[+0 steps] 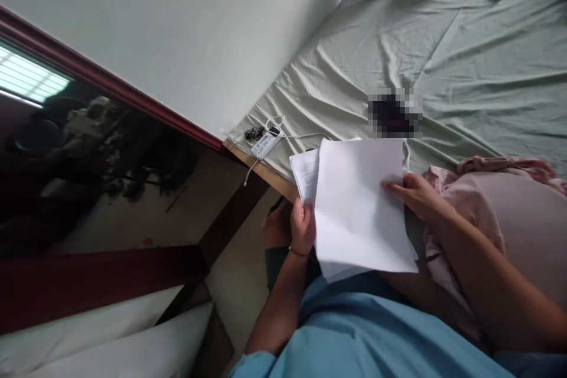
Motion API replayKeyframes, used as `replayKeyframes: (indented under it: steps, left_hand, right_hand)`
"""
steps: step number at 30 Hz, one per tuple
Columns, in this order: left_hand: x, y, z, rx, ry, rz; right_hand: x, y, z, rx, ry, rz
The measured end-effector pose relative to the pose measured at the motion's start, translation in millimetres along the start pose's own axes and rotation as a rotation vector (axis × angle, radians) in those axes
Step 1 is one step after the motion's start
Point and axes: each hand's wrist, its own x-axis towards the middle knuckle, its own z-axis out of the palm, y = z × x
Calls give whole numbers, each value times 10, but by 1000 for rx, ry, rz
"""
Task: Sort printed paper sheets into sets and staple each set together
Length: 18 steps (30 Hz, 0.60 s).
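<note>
Above my lap, a blank white sheet of paper (361, 207) faces me, and the edges of more sheets show beneath its lower side. My right hand (416, 194) pinches its right edge, thumb on top and fingers behind. On the other side, my left hand (303, 225) is closed around the lower part of some printed papers (306, 171), thumb in front. The white sheet covers the right part of these printed papers. A thin red band circles my left wrist.
A pale green bedsheet (478, 65) covers the bed, with a pixelated dark object (394, 115) on it. Near the wooden edge lie a white box (267, 143), a white cable and small dark items. Pink cloth (443, 189) lies right; a mirror (110, 165) stands left.
</note>
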Motion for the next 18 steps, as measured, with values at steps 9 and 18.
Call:
replayKeyframes:
  steps: [9,18]
  left_hand:
    - [-21,-65,113,-291,-183,-157]
    - [30,-58,214,-566,-127,-426]
  right_hand:
    - [-7,-89,-21,-428,88,-261]
    - [-23,-81,27,-379,-31,-197]
